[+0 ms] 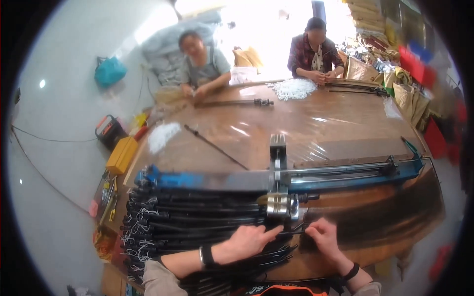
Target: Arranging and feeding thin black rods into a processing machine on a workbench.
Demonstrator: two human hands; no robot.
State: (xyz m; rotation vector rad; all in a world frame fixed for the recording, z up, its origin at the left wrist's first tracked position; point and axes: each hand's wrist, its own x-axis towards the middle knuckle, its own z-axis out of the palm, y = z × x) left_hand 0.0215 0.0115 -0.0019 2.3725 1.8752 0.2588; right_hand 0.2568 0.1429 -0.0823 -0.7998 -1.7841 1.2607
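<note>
My left hand [246, 242] lies over a row of long black rods [207, 220], its index finger stretched toward a small metal clamp block [279, 205]. Its fingers are apart and its underside is hidden. Close by on the right, my right hand [323, 236] is closed in a pinch on the end of a thin black rod [298, 232], just below the block. This rod runs toward my left fingertips; whether they touch it I cannot tell. Black fittings with white cords [140, 222] sit at the left ends of the row.
A blue rail fixture [355, 183] crosses the wooden table [335, 116]. Two co-workers sit at its far side, near white pieces [295, 89]. One loose rod [215, 145] lies mid-table. A yellow box [122, 154] and tools [112, 197] stand along the left edge.
</note>
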